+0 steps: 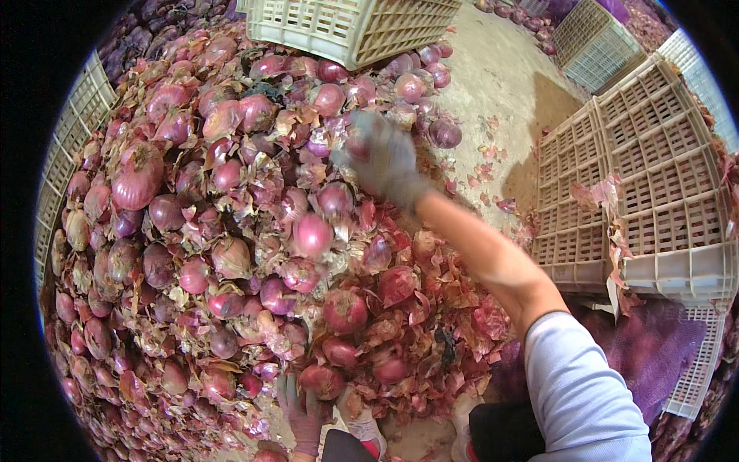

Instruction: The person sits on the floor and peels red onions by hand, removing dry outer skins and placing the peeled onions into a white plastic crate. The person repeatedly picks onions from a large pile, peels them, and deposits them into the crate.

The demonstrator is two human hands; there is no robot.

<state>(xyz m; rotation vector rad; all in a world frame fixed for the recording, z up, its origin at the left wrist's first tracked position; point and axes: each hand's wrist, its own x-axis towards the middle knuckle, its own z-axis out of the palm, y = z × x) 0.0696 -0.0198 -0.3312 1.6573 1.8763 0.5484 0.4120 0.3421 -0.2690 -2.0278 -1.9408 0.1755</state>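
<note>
My right hand (384, 156), in a grey work glove and blurred by motion, reaches over the upper part of a large heap of red onions (312, 235). Its fingers curl around a red onion (358, 145), partly hidden by the glove. Low in the view, my left hand (299, 407), also gloved, has its fingers extended and holds nothing. It lies beside a red onion (321, 381) at the heap's near edge. Loose dry onion skins (444, 289) cover the heap's near right side.
A cream plastic crate (300, 26) stands at the heap's far edge. Stacked crates (664, 173) rise on the right, with a purple mesh sack (652, 352) below them. Another crate (75, 133) borders the left. My shoes (364, 424) stand on the concrete floor (485, 63).
</note>
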